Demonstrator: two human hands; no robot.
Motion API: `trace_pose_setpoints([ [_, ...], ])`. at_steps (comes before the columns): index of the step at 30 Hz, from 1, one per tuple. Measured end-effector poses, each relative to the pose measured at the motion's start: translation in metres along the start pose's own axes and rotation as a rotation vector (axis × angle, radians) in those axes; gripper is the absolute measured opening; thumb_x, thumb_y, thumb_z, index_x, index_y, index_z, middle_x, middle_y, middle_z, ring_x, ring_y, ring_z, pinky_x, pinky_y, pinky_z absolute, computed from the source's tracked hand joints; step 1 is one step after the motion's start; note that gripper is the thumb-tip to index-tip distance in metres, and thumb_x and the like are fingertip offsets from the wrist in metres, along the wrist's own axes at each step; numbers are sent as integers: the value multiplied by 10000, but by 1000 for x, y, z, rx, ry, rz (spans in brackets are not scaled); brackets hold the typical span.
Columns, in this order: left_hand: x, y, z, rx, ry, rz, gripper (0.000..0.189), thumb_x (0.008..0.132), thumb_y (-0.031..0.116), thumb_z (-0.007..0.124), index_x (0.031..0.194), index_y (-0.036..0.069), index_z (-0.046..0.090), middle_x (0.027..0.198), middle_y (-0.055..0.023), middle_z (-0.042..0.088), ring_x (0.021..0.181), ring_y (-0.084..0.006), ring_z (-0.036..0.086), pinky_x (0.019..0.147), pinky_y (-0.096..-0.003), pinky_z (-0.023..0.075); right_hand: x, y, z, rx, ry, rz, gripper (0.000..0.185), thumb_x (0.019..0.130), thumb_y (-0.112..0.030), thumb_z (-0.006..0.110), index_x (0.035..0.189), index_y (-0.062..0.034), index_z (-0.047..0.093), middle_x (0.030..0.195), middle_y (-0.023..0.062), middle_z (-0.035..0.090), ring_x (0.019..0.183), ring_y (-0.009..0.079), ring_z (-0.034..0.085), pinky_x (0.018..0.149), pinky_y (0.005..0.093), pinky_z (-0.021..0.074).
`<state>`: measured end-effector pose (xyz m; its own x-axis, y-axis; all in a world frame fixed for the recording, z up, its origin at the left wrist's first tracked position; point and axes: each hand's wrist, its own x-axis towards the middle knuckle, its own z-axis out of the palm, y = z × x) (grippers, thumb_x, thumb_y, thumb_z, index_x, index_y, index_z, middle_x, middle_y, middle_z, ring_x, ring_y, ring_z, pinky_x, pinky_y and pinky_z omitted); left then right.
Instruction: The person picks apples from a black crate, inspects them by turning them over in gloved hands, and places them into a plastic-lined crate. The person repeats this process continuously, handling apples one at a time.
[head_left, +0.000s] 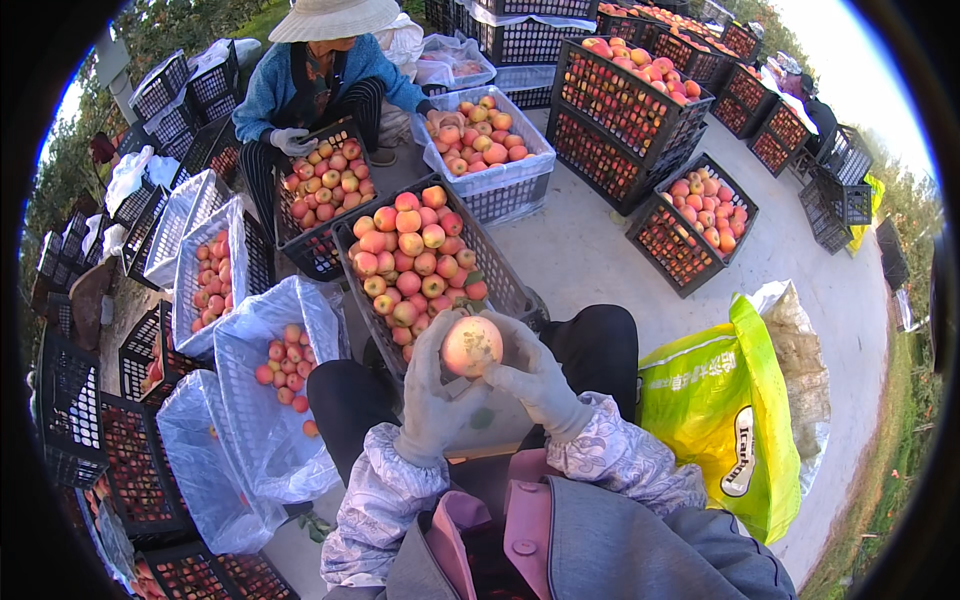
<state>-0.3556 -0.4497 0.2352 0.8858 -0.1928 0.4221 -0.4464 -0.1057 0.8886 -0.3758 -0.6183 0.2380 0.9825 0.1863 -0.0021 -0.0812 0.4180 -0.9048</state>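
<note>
Between my two gloved hands is a pale pink-yellow apple (472, 346) with a brownish, rough patch on its upper face. My left hand (439, 390) grips it from the left side. On the other side, the fingers and thumb of my right hand (536, 375) touch its lower right. Just beyond my hands, a black plastic crate (499, 262) stands tilted towards me, heaped with red and yellow apples (420, 262). A few green leaves lie among them at the near end.
To the left, a crate lined with clear plastic film (255, 420) holds some apples. A green-yellow woven sack (720, 405) stands at my right. Across from me a person in a straw hat (334, 19) has gloved hands at two apple crates. Stacked full crates (615, 112) stand beyond.
</note>
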Motion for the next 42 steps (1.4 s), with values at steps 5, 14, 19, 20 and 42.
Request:
trace_pose_setpoints([
  [5,1,-12,7,-26,-14,-29,831,706,18,835,1438,-11,442,1375,-177,565,1267,-292,579,1052,-387,483,2,6,-11,50,24,19,690,912,-150,726,1501,-21,389,1411,88,500,1271,167,522,1053,331,458],
  [14,-3,-24,-8,162,15,19,789,723,98,860,1401,-28,478,1326,-228,573,1214,-349,608,1016,-411,500,22,19,-2,66,81,131,600,888,-190,683,1417,-8,466,1275,119,605,1113,198,631,938,327,537],
  [19,-11,-35,-35,50,118,15,890,730,139,844,1479,-16,388,1426,-213,489,1320,-338,515,1111,-423,421,37,31,37,58,54,47,561,941,-276,637,1407,-9,475,1245,133,631,1033,207,673,833,305,570],
  [20,-15,-36,-53,-102,235,-20,873,766,121,828,1495,-11,364,1424,-183,491,1312,-297,519,1114,-405,422,42,24,48,17,-48,97,562,962,-307,627,1416,-15,470,1250,133,633,1035,208,677,840,309,571],
  [42,-214,-24,-339,-455,1156,-111,837,857,58,688,1563,90,240,1418,-151,461,1263,-333,559,1032,-459,518,83,153,-42,-234,205,458,380,1017,-190,577,1389,-132,526,1190,100,658,989,239,683,831,368,594],
])
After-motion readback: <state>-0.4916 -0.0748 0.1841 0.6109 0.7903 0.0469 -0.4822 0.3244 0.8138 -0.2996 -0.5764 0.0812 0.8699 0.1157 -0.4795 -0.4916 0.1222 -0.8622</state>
